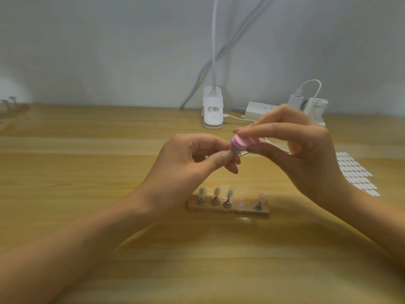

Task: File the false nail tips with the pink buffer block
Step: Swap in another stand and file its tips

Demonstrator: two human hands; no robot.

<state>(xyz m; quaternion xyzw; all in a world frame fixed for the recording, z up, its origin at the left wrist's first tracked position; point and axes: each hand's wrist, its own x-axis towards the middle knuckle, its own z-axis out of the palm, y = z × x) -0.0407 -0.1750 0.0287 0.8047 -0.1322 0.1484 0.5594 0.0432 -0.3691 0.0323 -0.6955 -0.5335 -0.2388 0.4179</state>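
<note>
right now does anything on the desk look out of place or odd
Only the wooden holder: its fourth spot from the left is bare, while the other four carry upright nail tips. The missing tip is probably what the left hand pinches against the pink block held by the right hand. Nothing looks spilled or broken.

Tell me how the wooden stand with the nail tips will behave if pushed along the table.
The stand is a low, flat strip lying flush on the table, so it would probably slide rather than tip. The nail tips perch on thin pegs, so they might wobble or drop off if bumped.
</note>
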